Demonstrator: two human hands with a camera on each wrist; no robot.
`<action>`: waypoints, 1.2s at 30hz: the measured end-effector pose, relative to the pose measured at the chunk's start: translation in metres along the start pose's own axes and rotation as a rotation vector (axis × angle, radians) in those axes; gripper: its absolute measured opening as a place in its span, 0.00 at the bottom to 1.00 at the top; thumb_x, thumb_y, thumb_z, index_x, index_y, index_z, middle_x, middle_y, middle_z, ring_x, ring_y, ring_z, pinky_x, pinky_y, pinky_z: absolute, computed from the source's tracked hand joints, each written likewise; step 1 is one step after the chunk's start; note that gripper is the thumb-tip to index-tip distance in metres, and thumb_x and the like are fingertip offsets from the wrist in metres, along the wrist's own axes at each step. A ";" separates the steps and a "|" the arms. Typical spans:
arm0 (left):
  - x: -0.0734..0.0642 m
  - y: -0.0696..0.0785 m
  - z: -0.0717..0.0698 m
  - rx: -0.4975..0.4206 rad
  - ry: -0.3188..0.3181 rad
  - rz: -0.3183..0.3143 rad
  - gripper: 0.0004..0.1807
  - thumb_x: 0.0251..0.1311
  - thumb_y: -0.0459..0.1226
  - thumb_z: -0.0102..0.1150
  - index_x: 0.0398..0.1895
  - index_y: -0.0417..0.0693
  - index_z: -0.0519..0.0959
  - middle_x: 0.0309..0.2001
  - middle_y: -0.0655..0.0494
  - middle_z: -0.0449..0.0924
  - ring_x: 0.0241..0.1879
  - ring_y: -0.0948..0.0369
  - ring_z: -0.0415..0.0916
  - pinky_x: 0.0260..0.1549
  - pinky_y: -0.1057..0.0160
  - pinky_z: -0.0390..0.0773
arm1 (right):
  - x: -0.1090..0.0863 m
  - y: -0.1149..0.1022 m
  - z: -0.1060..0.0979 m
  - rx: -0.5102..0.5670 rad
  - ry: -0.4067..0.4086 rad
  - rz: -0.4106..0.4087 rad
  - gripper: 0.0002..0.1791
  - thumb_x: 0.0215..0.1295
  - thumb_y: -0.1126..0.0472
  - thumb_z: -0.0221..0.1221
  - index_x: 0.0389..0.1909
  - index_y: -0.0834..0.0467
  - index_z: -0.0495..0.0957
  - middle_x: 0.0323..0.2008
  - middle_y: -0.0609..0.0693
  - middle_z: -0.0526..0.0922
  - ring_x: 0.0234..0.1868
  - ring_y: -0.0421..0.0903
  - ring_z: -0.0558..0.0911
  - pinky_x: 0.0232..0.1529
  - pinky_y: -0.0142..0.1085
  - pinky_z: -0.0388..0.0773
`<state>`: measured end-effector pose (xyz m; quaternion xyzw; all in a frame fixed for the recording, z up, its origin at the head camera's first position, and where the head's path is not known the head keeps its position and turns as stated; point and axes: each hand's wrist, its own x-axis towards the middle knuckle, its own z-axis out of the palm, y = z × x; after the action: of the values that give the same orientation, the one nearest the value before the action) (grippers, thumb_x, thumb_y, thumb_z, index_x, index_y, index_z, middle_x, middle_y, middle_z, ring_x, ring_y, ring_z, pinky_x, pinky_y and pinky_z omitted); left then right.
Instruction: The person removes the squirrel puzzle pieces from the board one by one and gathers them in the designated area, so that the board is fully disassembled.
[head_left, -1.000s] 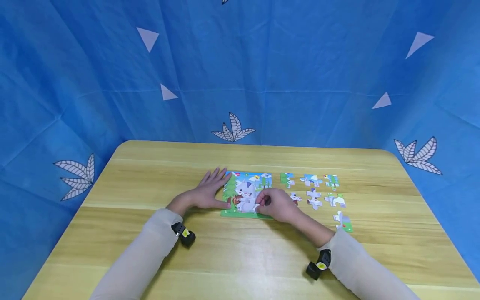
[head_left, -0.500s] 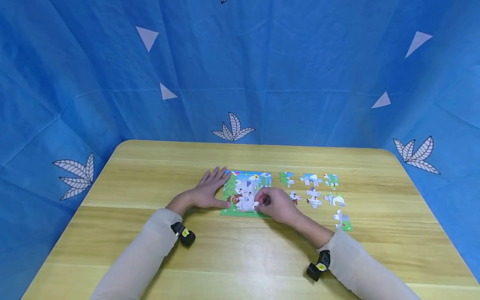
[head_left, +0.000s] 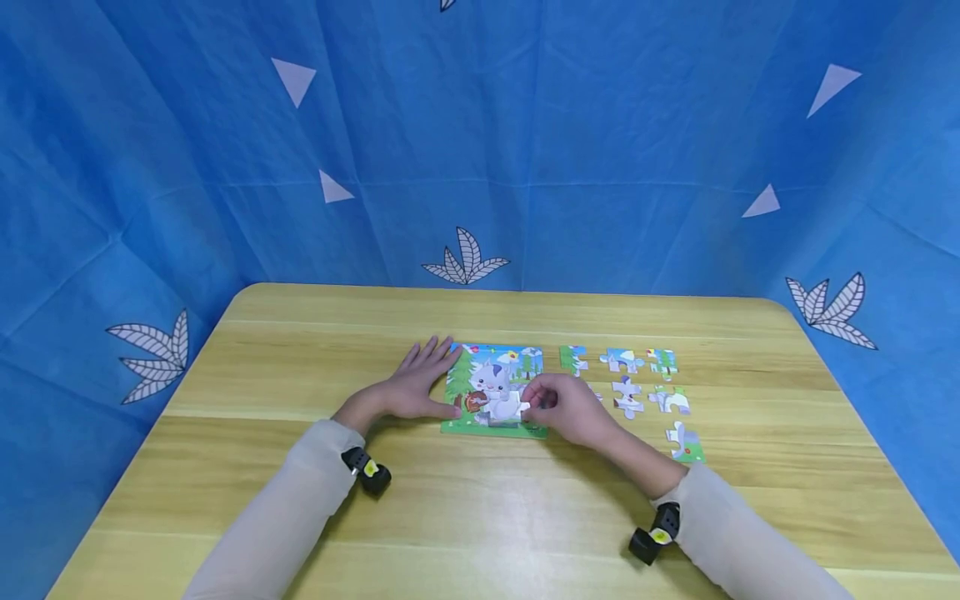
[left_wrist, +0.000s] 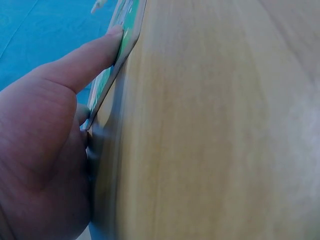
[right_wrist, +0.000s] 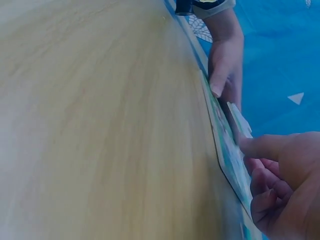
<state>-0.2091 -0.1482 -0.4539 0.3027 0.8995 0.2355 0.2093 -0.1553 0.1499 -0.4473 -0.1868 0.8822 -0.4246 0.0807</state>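
Observation:
A picture puzzle board [head_left: 459, 428] with a white cartoon animal, trees and a green border lies on the table. Spread flat at its left side is my left hand [head_left: 412, 388], thumb resting on the lower left corner. In the left wrist view, the thumb [left_wrist: 95, 55] presses on the board's green edge. Over the board's lower right part, my right hand [head_left: 570, 410] pinches a pale puzzle piece [head_left: 507, 408] between thumb and fingers. The right wrist view shows that piece [right_wrist: 240, 119] tilted and raised off the board's surface, its far end near the left hand.
Loose puzzle pieces lie right of the board in rough rows, among them a green corner piece [head_left: 573, 358], a blue-and-white piece [head_left: 621, 360] and a low right piece [head_left: 686, 442]. Another is partly covered by the right hand. A blue curtain [head_left: 600, 167] hangs behind the table.
My right hand has shifted a little to the right and come up with the pinched piece, which now overlaps the animal at an offset. The left hand stays in place.

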 end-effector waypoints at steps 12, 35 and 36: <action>0.001 -0.002 0.002 -0.002 -0.001 -0.005 0.60 0.63 0.61 0.63 0.83 0.48 0.37 0.82 0.47 0.25 0.80 0.48 0.18 0.75 0.45 0.22 | -0.031 0.014 -0.036 0.037 0.019 0.051 0.06 0.61 0.67 0.69 0.35 0.55 0.83 0.28 0.46 0.80 0.28 0.44 0.75 0.28 0.31 0.73; 0.002 -0.006 0.005 -0.010 0.003 -0.011 0.60 0.62 0.62 0.63 0.84 0.50 0.38 0.83 0.49 0.25 0.80 0.50 0.17 0.75 0.47 0.22 | -0.099 0.055 -0.104 -0.016 -0.009 0.149 0.06 0.63 0.67 0.69 0.38 0.59 0.82 0.29 0.48 0.79 0.27 0.39 0.72 0.27 0.30 0.72; 0.001 -0.006 0.004 -0.011 0.002 -0.010 0.60 0.62 0.62 0.63 0.83 0.49 0.38 0.83 0.49 0.26 0.80 0.50 0.17 0.75 0.47 0.22 | -0.100 0.057 -0.105 -0.027 -0.012 0.147 0.06 0.63 0.67 0.69 0.37 0.59 0.82 0.28 0.47 0.79 0.27 0.39 0.72 0.27 0.30 0.72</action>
<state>-0.2105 -0.1500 -0.4607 0.2968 0.8999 0.2396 0.2114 -0.1094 0.2973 -0.4275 -0.1253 0.8987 -0.4044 0.1143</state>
